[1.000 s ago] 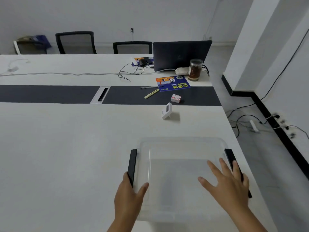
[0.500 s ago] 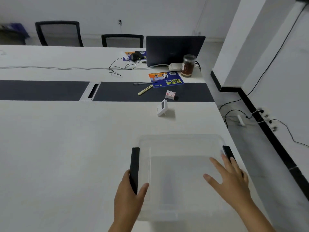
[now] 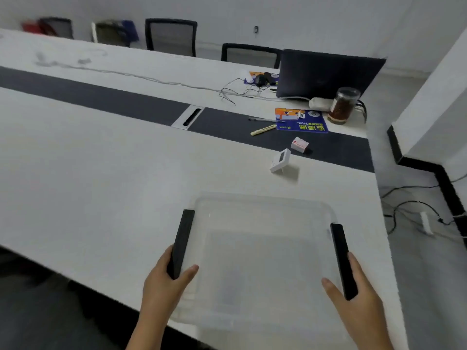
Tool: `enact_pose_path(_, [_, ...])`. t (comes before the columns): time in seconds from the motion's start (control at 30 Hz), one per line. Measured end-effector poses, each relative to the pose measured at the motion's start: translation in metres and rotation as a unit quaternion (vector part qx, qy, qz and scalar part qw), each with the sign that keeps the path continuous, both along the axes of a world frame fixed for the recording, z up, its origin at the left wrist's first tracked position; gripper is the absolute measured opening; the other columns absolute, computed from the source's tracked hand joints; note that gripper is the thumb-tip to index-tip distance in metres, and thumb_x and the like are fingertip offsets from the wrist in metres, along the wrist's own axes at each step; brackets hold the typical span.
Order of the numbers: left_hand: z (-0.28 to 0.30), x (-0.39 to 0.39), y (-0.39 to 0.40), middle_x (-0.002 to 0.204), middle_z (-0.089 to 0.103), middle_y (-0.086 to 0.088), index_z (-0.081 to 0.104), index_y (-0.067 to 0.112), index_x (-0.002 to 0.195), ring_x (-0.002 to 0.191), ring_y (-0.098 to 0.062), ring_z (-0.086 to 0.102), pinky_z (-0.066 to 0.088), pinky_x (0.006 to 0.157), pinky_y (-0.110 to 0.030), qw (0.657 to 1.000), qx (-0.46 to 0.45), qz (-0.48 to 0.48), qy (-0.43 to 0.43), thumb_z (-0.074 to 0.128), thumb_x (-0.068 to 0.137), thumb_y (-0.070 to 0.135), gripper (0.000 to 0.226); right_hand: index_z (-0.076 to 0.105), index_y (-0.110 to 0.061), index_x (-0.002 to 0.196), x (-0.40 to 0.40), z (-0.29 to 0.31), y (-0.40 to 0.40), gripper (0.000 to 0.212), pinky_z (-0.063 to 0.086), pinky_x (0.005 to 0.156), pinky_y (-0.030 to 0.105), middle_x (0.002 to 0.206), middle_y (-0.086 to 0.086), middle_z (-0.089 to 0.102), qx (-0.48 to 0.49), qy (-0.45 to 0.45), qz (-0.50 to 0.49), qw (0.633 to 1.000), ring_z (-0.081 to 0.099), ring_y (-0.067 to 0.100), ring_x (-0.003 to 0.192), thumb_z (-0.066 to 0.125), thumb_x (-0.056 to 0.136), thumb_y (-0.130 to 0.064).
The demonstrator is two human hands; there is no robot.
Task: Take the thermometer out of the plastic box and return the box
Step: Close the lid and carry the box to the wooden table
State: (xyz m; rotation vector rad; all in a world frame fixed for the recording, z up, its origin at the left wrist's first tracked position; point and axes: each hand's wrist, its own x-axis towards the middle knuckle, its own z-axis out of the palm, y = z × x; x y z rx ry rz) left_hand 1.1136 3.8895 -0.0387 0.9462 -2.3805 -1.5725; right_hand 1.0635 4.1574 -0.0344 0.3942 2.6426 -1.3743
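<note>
A clear plastic box (image 3: pixel 262 208) with a black clip handle on each side sits at the near edge of the white table, its lid on. My left hand (image 3: pixel 165 289) grips the left black handle, thumb on the lid. My right hand (image 3: pixel 358 296) grips the right black handle. The small white thermometer (image 3: pixel 280 160) stands propped on the table beyond the box, apart from it.
A dark strip (image 3: pixel 106 102) with a cable slot runs across the table. Beyond it lie a small white-red carton (image 3: pixel 299 144), a yellow pen (image 3: pixel 263 129), a blue booklet (image 3: pixel 300 120), a jar (image 3: pixel 343 105) and a laptop (image 3: pixel 326 75). Chairs stand behind. Cables lie on the floor at right.
My right hand slid from the lid onto the right handle and closed on it. The view has tilted and shifted, so the table now runs diagonally.
</note>
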Motion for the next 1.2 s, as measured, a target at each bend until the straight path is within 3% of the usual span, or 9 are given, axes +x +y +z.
enact_pose_path(0.1, [0.002, 0.057, 0.023, 0.103, 0.062, -0.004, 0.048, 0.013, 0.124, 0.095, -0.022, 0.056, 0.044, 0.083, -0.032, 0.990, 0.020, 0.138, -0.004, 0.070, 0.073, 0.009, 0.055, 0.032, -0.019, 0.135, 0.000, 0.012, -0.002, 0.071, 0.034, 0.102, 0.043, 0.137, 0.015, 0.046, 0.002, 0.026, 0.112, 0.993, 0.044, 0.034, 0.122, 0.067, 0.074, -0.008])
enact_pose_path(0.23, [0.006, 0.148, 0.063, 0.101, 0.055, 0.002, 0.043, 0.010, 0.129, 0.105, -0.025, 0.052, 0.037, 0.085, -0.031, 0.950, 0.065, 0.305, -0.010, 0.067, 0.075, 0.006, 0.059, 0.031, -0.021, 0.135, 0.023, 0.030, -0.011, 0.071, 0.035, 0.100, 0.042, 0.136, 0.013, 0.046, -0.005, 0.020, 0.269, 0.963, 0.044, 0.033, 0.120, 0.066, 0.075, -0.009])
enact_pose_path(0.4, [-0.006, 0.278, 0.115, 0.107, 0.057, -0.013, 0.050, 0.007, 0.124, 0.110, -0.032, 0.052, 0.038, 0.094, -0.038, 0.877, 0.068, 0.472, -0.051, 0.073, 0.069, 0.003, 0.059, 0.028, -0.021, 0.136, 0.099, 0.020, -0.029, 0.078, 0.037, 0.095, 0.045, 0.105, 0.011, 0.051, -0.006, -0.018, 0.408, 0.913, 0.051, 0.034, 0.105, 0.071, 0.070, -0.017])
enact_pose_path(0.47, [-0.012, 0.334, 0.137, 0.115, 0.059, -0.017, 0.050, 0.006, 0.123, 0.111, -0.032, 0.052, 0.037, 0.098, -0.040, 0.836, 0.086, 0.539, -0.062, 0.074, 0.067, 0.002, 0.061, 0.030, -0.018, 0.135, 0.142, 0.009, -0.037, 0.078, 0.037, 0.097, 0.046, 0.110, 0.014, 0.054, 0.012, -0.037, 0.470, 0.882, 0.051, 0.036, 0.110, 0.072, 0.070, -0.011])
enact_pose_path(0.6, [-0.029, 0.444, 0.171, 0.120, 0.058, -0.019, 0.051, 0.003, 0.121, 0.110, -0.033, 0.052, 0.036, 0.100, -0.041, 0.761, 0.121, 0.633, -0.075, 0.075, 0.065, 0.002, 0.061, 0.034, -0.012, 0.134, 0.235, -0.009, -0.063, 0.074, 0.031, 0.105, 0.044, 0.136, 0.017, 0.046, 0.047, -0.080, 0.576, 0.812, 0.042, 0.035, 0.124, 0.072, 0.070, -0.011])
enact_pose_path(0.77, [-0.048, 0.578, 0.192, 0.121, 0.058, -0.019, 0.049, 0.002, 0.123, 0.110, -0.034, 0.052, 0.036, 0.100, -0.041, 0.680, 0.157, 0.711, -0.084, 0.075, 0.066, 0.006, 0.063, 0.034, -0.011, 0.134, 0.364, -0.033, -0.108, 0.070, 0.032, 0.104, 0.040, 0.136, 0.015, 0.046, 0.059, -0.104, 0.658, 0.744, 0.041, 0.032, 0.124, 0.069, 0.073, -0.011])
enact_pose_path(0.87, [-0.051, 0.652, 0.186, 0.115, 0.060, -0.017, 0.051, 0.003, 0.121, 0.104, -0.030, 0.054, 0.037, 0.099, -0.040, 0.648, 0.143, 0.744, -0.083, 0.075, 0.067, 0.005, 0.059, 0.042, -0.009, 0.128, 0.437, -0.044, -0.134, 0.060, 0.035, 0.088, 0.031, 0.125, 0.017, 0.054, 0.040, -0.112, 0.683, 0.721, 0.048, 0.028, 0.113, 0.067, 0.074, -0.004])
enact_pose_path(0.97, [-0.055, 0.704, 0.165, 0.102, 0.057, -0.011, 0.052, 0.004, 0.121, 0.094, -0.025, 0.051, 0.037, 0.098, -0.039, 0.633, 0.138, 0.758, -0.074, 0.074, 0.067, 0.003, 0.058, 0.047, -0.004, 0.124, 0.488, -0.049, -0.161, 0.054, 0.035, 0.083, 0.030, 0.104, 0.015, 0.058, 0.026, -0.117, 0.684, 0.720, 0.049, 0.022, 0.095, 0.065, 0.074, 0.002])
enact_pose_path(1.2, [-0.095, 0.764, 0.051, 0.113, 0.062, -0.020, 0.054, 0.000, 0.119, 0.102, -0.033, 0.055, 0.039, 0.097, -0.037, 0.660, 0.165, 0.730, -0.068, 0.077, 0.061, -0.001, 0.062, 0.050, -0.004, 0.121, 0.544, -0.076, -0.265, 0.057, 0.040, 0.090, 0.040, 0.116, 0.025, 0.060, 0.075, -0.081, 0.644, 0.757, 0.055, 0.038, 0.108, 0.071, 0.069, -0.001])
